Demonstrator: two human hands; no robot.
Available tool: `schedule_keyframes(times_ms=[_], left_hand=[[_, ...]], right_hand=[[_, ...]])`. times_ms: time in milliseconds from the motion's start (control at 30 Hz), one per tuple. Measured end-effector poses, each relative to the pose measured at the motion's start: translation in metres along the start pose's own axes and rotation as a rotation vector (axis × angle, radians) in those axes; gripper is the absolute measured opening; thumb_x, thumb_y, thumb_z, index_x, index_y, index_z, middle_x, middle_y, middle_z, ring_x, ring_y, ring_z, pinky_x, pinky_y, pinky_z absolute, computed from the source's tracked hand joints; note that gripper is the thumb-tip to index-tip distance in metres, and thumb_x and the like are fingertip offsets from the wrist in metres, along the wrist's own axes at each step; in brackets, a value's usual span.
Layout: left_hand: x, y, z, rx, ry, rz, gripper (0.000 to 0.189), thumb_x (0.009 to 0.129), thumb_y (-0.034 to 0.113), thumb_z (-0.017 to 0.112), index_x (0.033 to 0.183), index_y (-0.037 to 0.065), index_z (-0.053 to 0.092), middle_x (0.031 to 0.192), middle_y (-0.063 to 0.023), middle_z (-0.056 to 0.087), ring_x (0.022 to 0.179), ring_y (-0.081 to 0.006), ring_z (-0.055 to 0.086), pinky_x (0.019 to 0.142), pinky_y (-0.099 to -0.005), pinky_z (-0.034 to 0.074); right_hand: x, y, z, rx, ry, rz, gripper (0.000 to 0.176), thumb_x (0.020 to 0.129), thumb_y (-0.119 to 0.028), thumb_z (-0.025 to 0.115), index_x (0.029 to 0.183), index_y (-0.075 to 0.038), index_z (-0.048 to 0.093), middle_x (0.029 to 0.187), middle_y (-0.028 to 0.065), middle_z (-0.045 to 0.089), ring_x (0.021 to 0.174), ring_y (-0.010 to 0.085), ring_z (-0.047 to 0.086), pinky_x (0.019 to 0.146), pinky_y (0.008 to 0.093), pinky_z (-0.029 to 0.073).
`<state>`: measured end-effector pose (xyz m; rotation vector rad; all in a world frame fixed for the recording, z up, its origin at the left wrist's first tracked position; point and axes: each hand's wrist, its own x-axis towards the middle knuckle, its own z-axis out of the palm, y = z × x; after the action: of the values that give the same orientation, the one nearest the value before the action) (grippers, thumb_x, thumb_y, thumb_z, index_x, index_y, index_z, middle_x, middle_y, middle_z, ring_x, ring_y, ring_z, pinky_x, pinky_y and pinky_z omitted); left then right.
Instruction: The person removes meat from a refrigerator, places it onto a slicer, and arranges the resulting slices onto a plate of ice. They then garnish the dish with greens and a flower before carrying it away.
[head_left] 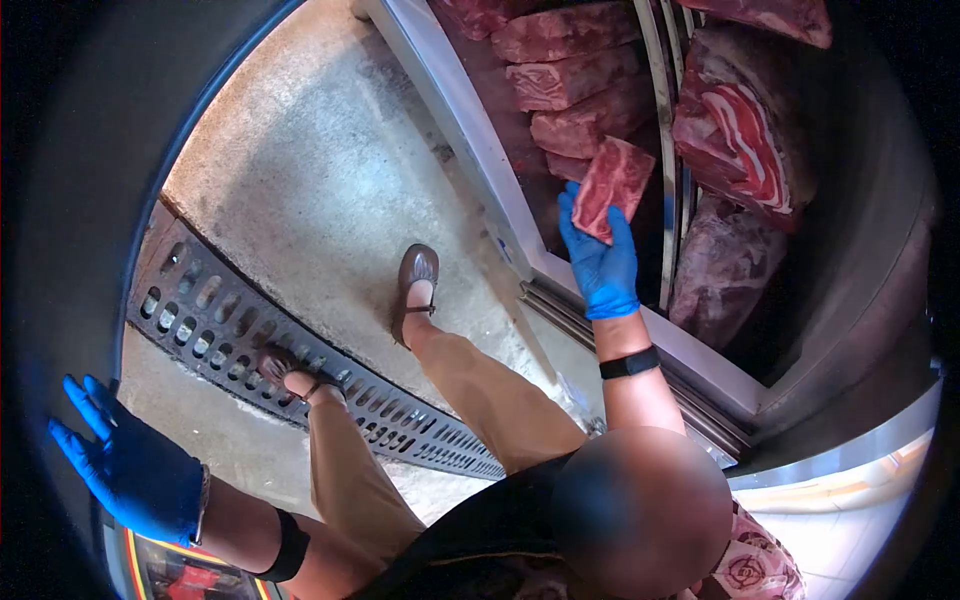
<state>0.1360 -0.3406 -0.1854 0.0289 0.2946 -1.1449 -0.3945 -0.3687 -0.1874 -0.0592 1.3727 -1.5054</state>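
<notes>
While the right hand (606,247), in a thin blue glove, grips one flat, roughly rectangular slab of meat (614,187) between fingers and thumb, the left hand (140,470), gloved alike, is open at the near left beside a dark curved surface (75,300); whether they touch, I cannot tell. The slab, moist red with pale marbling, is over the case (470,130) on the right, just inside its smooth metal edge. Five blocky cuts (572,80) show left of the shiny curved divider (664,130), partly overlapping; three larger pieces (745,150) show to its right, one with thick white fat bands. Two black bands (630,362) circle the forearms. Left of the case, rough concrete floor (310,130) gives open room around two brown shoes (418,275), one on the slotted grating (230,320).
</notes>
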Motion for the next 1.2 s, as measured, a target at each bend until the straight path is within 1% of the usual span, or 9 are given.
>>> schedule_keyframes(times_ms=[67, 200, 333, 433, 500, 800, 867, 1133, 1200], left_hand=[[0.000, -0.009, 0.004, 0.340, -0.023, 0.010, 0.051, 0.097, 0.014, 0.016, 0.147, 0.021, 0.018, 0.155, 0.0077, 0.013, 0.142, -0.0075, 0.010, 0.118, -0.0382, 0.011], [0.013, -0.085, 0.039, 1.351, 0.550, 0.345, 0.049, 0.097, 0.016, 0.020, 0.146, 0.020, 0.020, 0.155, 0.0056, 0.013, 0.142, -0.0088, 0.013, 0.118, -0.0398, 0.010], [0.007, -0.019, -0.011, 0.258, 0.066, -0.048, 0.049, 0.097, 0.018, 0.024, 0.146, 0.020, 0.022, 0.155, 0.0032, 0.012, 0.141, -0.0081, 0.013, 0.118, -0.0358, 0.010], [0.005, -0.051, -0.002, 1.289, 0.195, -0.016, 0.049, 0.097, 0.018, 0.024, 0.145, 0.021, 0.023, 0.155, 0.0038, 0.013, 0.141, -0.0107, 0.015, 0.118, -0.0358, 0.010], [0.003, -0.052, -0.001, 0.113, 0.218, -0.010, 0.046, 0.098, 0.018, 0.025, 0.144, 0.018, 0.027, 0.154, -0.0012, 0.016, 0.141, -0.0152, 0.017, 0.118, -0.0415, 0.011], [0.011, -0.119, 0.025, 1.114, 0.593, 0.205, 0.044, 0.099, 0.028, 0.034, 0.139, 0.010, 0.035, 0.150, -0.0149, 0.026, 0.138, -0.0287, 0.026, 0.114, -0.0465, 0.016], [0.012, -0.111, 0.019, 1.138, 0.640, 0.197, 0.044, 0.100, 0.029, 0.034, 0.138, 0.008, 0.036, 0.149, -0.0142, 0.028, 0.137, -0.0275, 0.028, 0.114, -0.0443, 0.017], [0.019, -0.040, -0.006, 1.372, 0.521, -0.090, 0.050, 0.099, 0.037, 0.039, 0.135, 0.003, 0.044, 0.108, -0.0032, 0.061, 0.089, -0.0068, 0.054, 0.081, -0.0189, 0.040], [0.030, -0.003, -0.015, 0.783, -0.023, -0.659, 0.042, 0.101, 0.031, 0.036, 0.131, 0.005, 0.049, 0.109, -0.0026, 0.062, 0.098, -0.0056, 0.055, 0.092, -0.0206, 0.038]], right_hand=[[-0.010, 0.017, 0.020, 0.247, -0.057, 0.204, 0.052, 0.093, -0.014, 0.049, 0.138, 0.003, 0.028, 0.137, 0.0244, 0.041, 0.124, 0.0406, 0.043, 0.105, 0.0501, 0.036], [-0.020, 0.047, 0.032, 0.003, -0.122, 0.271, 0.054, 0.092, -0.014, 0.052, 0.138, 0.004, 0.029, 0.138, 0.0253, 0.039, 0.124, 0.0395, 0.044, 0.104, 0.0505, 0.037], [-0.049, 0.070, 0.058, -0.393, -0.263, 0.295, 0.047, 0.091, -0.015, 0.056, 0.132, 0.002, 0.041, 0.123, 0.0171, 0.055, 0.110, 0.0291, 0.057, 0.095, 0.0392, 0.047], [-0.070, 0.087, 0.071, -0.850, -0.298, 0.283, 0.025, 0.086, -0.013, 0.066, 0.109, -0.002, 0.065, 0.097, -0.0011, 0.064, 0.091, 0.0071, 0.055, 0.083, 0.0240, 0.046], [-0.080, 0.095, 0.088, -0.818, -0.428, 0.322, 0.026, 0.087, -0.014, 0.066, 0.109, -0.001, 0.063, 0.096, -0.0017, 0.063, 0.089, 0.0074, 0.055, 0.079, 0.0241, 0.047], [-0.111, 0.146, 0.194, -0.670, -0.728, 0.536, 0.026, 0.086, -0.010, 0.064, 0.109, 0.000, 0.060, 0.091, 0.0063, 0.063, 0.087, 0.0156, 0.061, 0.077, 0.0305, 0.048], [-0.112, 0.175, 0.208, -0.888, -0.985, -0.042, 0.031, 0.084, -0.019, 0.066, 0.107, 0.001, 0.059, 0.090, 0.0155, 0.062, 0.083, 0.0268, 0.063, 0.074, 0.0363, 0.048], [-0.113, 0.176, 0.213, -0.753, -1.088, -0.034, 0.037, 0.083, -0.030, 0.067, 0.106, -0.002, 0.060, 0.098, 0.0186, 0.062, 0.089, 0.0332, 0.063, 0.077, 0.0393, 0.048], [-0.081, 0.160, 0.186, -0.887, -0.890, -0.181, 0.032, 0.083, -0.027, 0.066, 0.104, -0.003, 0.062, 0.103, 0.0191, 0.061, 0.093, 0.0352, 0.062, 0.084, 0.0406, 0.047]])
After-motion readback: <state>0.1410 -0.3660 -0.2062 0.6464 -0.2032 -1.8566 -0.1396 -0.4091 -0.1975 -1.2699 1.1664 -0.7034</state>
